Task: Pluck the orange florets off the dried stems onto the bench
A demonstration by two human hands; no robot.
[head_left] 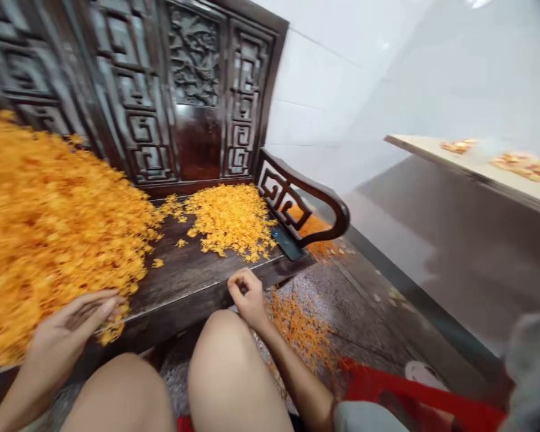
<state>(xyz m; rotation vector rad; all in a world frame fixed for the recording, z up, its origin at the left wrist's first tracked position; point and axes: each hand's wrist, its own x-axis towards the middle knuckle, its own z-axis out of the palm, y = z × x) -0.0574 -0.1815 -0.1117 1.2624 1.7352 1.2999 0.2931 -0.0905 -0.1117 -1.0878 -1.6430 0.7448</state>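
Note:
A large heap of small orange-yellow flower-like pieces (58, 234) covers the left of the dark wooden bench (184, 279). My left hand (72, 327) is at the heap's front right edge, thumb and fingertips drawn together. A few orange pieces show just below its thumb; whether one is pinched is not clear. In front of the bench's edge, above my knee, my right hand (248, 294) is closed with curled fingers. What it holds, if anything, is hidden. A smaller pile of yellower pieces (231, 219) lies beyond it on the seat.
A dark phone-like slab (288, 243) rests beside the carved armrest (319, 201). Orange bits (301, 330) litter the floor. Low on the right is a red stool-like object (396, 384). A pale board (477, 165) juts in at right with orange-red pieces on it.

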